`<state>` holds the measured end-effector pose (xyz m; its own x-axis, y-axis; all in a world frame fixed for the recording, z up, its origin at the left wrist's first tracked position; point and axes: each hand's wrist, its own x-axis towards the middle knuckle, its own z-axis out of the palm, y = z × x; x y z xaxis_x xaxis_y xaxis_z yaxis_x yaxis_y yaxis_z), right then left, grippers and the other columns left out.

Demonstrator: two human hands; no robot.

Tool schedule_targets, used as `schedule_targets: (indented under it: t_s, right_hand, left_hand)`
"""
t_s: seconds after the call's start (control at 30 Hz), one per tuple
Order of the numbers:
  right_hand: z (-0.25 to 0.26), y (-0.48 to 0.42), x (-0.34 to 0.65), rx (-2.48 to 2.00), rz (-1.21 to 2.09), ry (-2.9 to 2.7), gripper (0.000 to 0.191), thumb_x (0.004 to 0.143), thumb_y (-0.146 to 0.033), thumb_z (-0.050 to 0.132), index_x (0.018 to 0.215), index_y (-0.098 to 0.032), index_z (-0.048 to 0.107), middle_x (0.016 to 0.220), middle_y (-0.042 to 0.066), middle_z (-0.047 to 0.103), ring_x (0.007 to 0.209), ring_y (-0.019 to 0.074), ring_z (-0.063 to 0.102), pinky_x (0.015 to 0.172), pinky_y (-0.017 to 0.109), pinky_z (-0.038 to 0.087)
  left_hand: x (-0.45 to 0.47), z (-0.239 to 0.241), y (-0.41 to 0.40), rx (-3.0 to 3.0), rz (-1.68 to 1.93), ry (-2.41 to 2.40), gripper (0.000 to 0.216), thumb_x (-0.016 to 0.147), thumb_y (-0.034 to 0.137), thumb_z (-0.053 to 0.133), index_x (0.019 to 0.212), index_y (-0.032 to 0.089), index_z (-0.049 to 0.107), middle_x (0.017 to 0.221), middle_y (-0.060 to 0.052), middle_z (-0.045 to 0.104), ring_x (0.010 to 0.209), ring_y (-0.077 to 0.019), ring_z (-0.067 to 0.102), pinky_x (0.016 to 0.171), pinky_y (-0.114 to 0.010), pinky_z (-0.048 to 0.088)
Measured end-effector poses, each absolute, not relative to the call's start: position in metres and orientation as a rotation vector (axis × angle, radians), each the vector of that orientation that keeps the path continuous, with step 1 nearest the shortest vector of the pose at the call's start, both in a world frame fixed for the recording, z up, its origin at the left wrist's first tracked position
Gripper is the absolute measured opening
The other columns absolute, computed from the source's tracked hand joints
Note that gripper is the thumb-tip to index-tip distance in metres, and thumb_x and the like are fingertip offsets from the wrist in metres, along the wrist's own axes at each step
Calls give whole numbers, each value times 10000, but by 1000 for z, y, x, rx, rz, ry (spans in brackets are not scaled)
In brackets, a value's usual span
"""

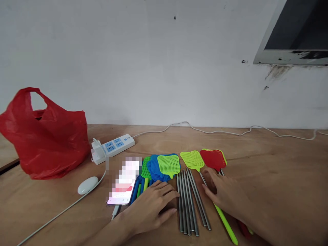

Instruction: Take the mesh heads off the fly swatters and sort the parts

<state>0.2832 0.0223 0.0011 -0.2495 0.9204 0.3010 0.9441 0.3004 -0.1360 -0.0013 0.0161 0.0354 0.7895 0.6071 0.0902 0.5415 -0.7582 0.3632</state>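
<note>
My left hand lies flat with its fingers stretched out, over colored handles and beside a row of several metal rods. Past its fingertips, blue mesh swatter heads overlap a green head and a lime-yellow head. My right hand is open, thumb and fingers apart, over a yellow fly swatter with a metal shaft and lime handle. Partly under that hand is a red fly swatter with another yellow head behind it. Whether the right fingers touch a shaft is unclear.
A lit phone with a cable plugged in lies left of the handles. Behind it are a white power strip and a red plastic bag. A white oval device sits by the cable. A white cord runs along the wall.
</note>
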Motion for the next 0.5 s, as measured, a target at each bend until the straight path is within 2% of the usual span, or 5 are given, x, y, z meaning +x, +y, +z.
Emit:
schedule_targets:
  t_s: [0.13,0.23,0.37,0.5]
  right_hand:
    - [-7,25,279,-1696,-34,-2255,401,860,-190,505,1258,-181,547,972,121,725,719,269,681,588,323,381]
    - [-5,31,276,-1655,132,-2128,462,778,-141,521,1233,-165,599,876,106,695,741,261,640,627,322,367]
    - [6,46,272,-1507,675,-1696,350,655,-174,609,996,-203,685,651,-13,542,655,204,547,623,299,344]
    - [12,57,263,-1391,1008,-1480,364,708,-320,558,1035,-180,636,578,-67,441,488,136,447,496,262,337]
  left_hand:
    - [-2,35,16,2665,260,877,300,960,240,602,1257,236,561,1206,-57,654,1110,-274,599,985,-422,438]
    - [-2,35,16,2670,287,863,273,971,240,583,1243,239,559,1209,-54,650,1098,-266,597,969,-406,446]
    - [-2,35,17,2650,433,894,240,980,190,533,1214,242,553,1215,-49,642,1109,-256,587,972,-398,436]
    - [-3,31,18,2632,532,1020,214,989,183,493,1184,233,564,1189,-63,637,1097,-265,585,967,-424,430]
